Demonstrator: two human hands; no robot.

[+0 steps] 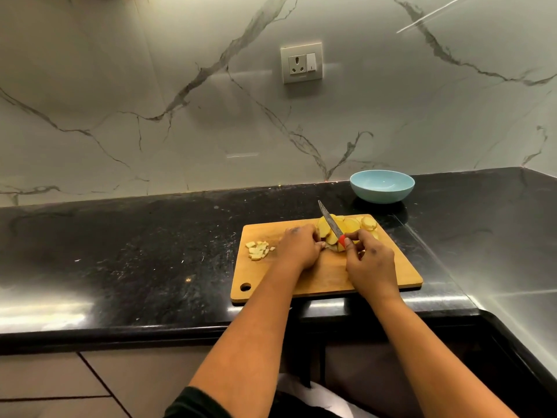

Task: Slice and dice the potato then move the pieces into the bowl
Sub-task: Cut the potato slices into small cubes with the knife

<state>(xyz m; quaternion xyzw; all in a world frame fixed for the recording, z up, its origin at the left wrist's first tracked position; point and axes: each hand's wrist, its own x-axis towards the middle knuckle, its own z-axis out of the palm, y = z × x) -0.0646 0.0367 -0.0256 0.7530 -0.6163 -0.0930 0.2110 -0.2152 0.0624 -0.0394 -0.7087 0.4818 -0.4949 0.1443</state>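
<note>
Dicing potato on a glossy black stone surface point(126, 260) under a veined white marble wall point(150, 101).
Left of the left hand point(300, 247) lie pale diced potato pieces point(258, 250); it pinches yellow potato slices point(346, 226) on the wooden cutting board point(325, 276); the right hand point(369, 260) grips a red-handled knife point(331, 226); beyond sits a light-blue bowl point(382, 186).

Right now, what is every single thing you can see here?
Board: one, wooden, on the counter.
Slices: several, yellow, far end of the board.
Dice: small pile, pale, left side of the board.
Knife: one, red handle, over the slices.
Bowl: one, light blue, behind the board.
Counter: one, black.
Socket: one, white, on the wall.
Left hand: holds slices.
Right hand: grips the knife.
</note>
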